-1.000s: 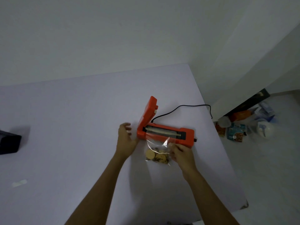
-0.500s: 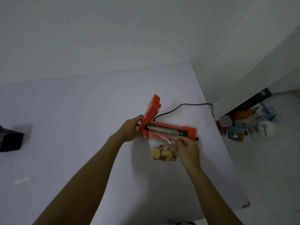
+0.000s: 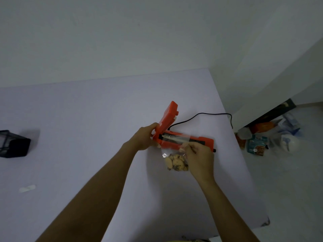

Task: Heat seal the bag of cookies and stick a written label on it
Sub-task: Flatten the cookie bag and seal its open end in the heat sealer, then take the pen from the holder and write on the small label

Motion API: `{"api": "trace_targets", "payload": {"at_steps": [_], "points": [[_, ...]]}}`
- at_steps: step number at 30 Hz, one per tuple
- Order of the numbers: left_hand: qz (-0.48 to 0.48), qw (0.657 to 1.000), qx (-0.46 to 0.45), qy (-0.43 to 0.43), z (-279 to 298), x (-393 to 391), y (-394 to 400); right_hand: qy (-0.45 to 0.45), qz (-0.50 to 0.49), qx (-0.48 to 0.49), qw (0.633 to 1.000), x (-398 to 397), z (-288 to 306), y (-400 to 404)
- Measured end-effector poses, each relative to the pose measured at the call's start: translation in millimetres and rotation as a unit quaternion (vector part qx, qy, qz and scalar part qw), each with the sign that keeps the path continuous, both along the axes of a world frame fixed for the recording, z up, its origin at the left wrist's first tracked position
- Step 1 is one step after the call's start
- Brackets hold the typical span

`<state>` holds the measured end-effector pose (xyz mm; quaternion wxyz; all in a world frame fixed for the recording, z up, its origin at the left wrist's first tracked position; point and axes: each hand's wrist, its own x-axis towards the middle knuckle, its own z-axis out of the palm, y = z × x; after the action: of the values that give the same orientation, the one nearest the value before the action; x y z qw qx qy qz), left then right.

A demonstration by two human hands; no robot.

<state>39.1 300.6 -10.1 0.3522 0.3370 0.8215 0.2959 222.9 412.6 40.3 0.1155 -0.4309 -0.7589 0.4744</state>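
Head view looks down on a pale bench (image 3: 87, 128) where an orange heat sealer (image 3: 185, 140) lies with its lid (image 3: 168, 117) raised — a black cord (image 3: 201, 116) trails from it toward the bench's far right edge. Left hand (image 3: 144, 137) is curled around the sealer's left end at the base of the lid, its grip clamped there. Right hand (image 3: 199, 154) pinches the right side of the clear bag of cookies (image 3: 175, 159) near its top; the bag's open mouth lies across the sealing strip, while the cookies sit in the bottom of the bag on the bench, just in front of the sealer. A black container (image 3: 13, 144) stands at the far left, and a small white label (image 3: 27, 188) lies nearer — well apart from the bag.
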Motion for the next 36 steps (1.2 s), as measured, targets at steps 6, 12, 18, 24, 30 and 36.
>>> {"api": "trace_targets", "payload": {"at_steps": [6, 12, 18, 24, 30, 36], "points": [[-0.004, 1.000, -0.002, 0.009, -2.4, -1.1, -0.4, 0.001, 0.008, 0.038, 0.999, 1.9, 11.2, -2.5], [-0.004, 1.000, -0.005, 0.005, -3.5, -1.5, -0.1, 0.005, 0.006, 0.055, 0.998, 10.9, 14.8, 0.6], [0.001, 1.000, -0.010, 0.001, -3.7, -0.8, -0.6, 0.016, 0.000, 0.012, 1.000, 23.5, 10.4, 5.9], [0.112, 0.993, -0.020, -0.020, 1.0, 29.8, -10.7, 0.086, 0.004, -0.117, 0.989, 41.7, 17.5, 13.0], [0.181, 0.963, 0.049, -0.193, 33.8, 78.8, -48.0, 0.110, 0.004, -0.249, 0.962, 48.6, 17.9, 11.5], [0.133, 0.925, 0.124, -0.334, 61.7, 89.4, -89.1, 0.121, 0.025, -0.274, 0.954, 34.4, 22.5, -12.2]]}}
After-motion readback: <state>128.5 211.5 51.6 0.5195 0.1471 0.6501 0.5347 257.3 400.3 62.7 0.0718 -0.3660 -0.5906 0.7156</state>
